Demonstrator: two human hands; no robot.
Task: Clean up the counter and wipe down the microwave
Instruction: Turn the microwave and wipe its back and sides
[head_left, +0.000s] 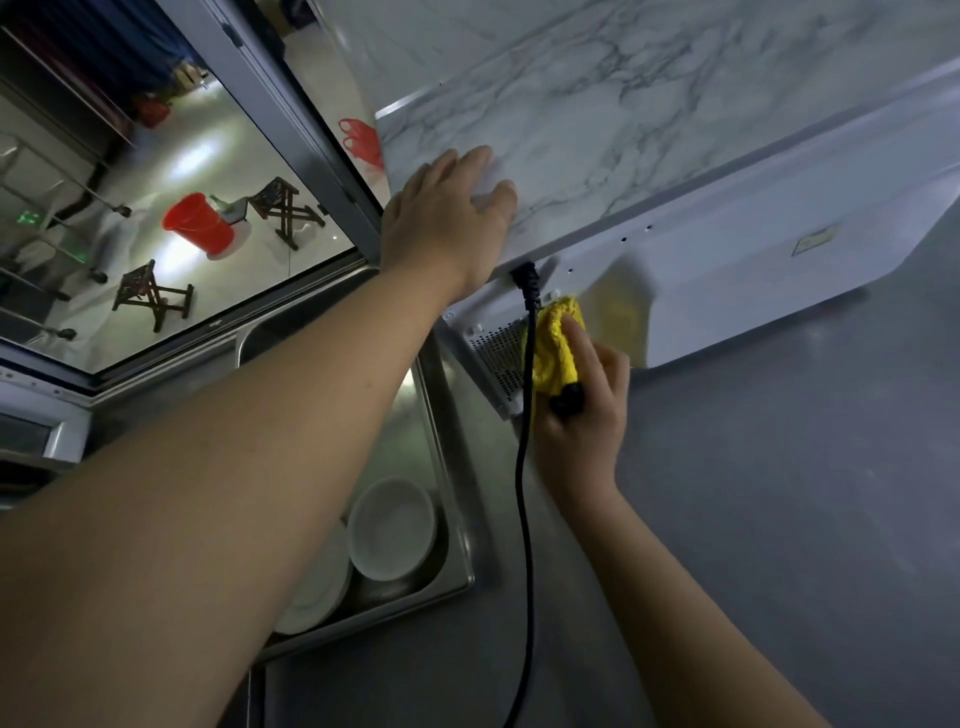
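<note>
Yellow cloth bunched in right fingers — left hand flat on white microwave.

head view | looks steeply down | close over microwave back

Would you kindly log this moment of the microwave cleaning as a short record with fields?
activity: wiping the microwave's rear panel
left hand: flat on the marble-patterned top of the microwave, fingers straight
right hand: grips a yellow cloth against the vent grille
power cord: black, plugged in at the back, hanging in front of the cloth
sink: steel, holding white bowls
</note>
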